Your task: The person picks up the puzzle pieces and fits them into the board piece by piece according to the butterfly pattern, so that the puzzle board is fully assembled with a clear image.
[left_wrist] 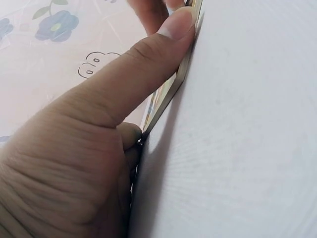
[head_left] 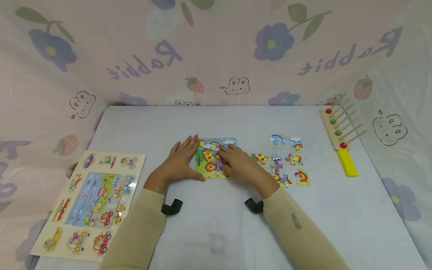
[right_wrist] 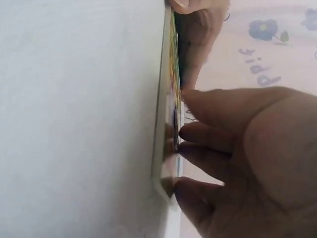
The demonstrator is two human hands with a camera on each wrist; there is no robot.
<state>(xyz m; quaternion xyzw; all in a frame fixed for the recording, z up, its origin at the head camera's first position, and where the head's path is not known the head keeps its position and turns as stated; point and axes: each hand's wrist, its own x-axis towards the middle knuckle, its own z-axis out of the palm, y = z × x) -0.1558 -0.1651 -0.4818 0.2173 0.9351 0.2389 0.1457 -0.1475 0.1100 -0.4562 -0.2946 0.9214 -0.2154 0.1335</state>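
A small picture puzzle board (head_left: pixel 208 156) with a rainbow and a cartoon snail-like figure lies in the middle of the table. My left hand (head_left: pixel 180 161) rests along its left side, fingers extended, thumb at the near edge; in the left wrist view the thumb (left_wrist: pixel 163 47) touches the board's rim. My right hand (head_left: pixel 241 163) is over the board's right half, fingertips against the picture; the right wrist view shows thumb and fingers touching the face of the board (right_wrist: pixel 166 129). Whether a piece lies under them is hidden. Several loose jigsaw pieces (head_left: pixel 295 159) lie right of that hand.
A larger wooden vehicle puzzle board (head_left: pixel 75 195) lies at the table's left side. At the right stands a wooden peg rack (head_left: pixel 334 129) with red and green beads, a yellow block (head_left: pixel 347 163) at its near end. A printed curtain (head_left: pixel 209 56) borders the table.
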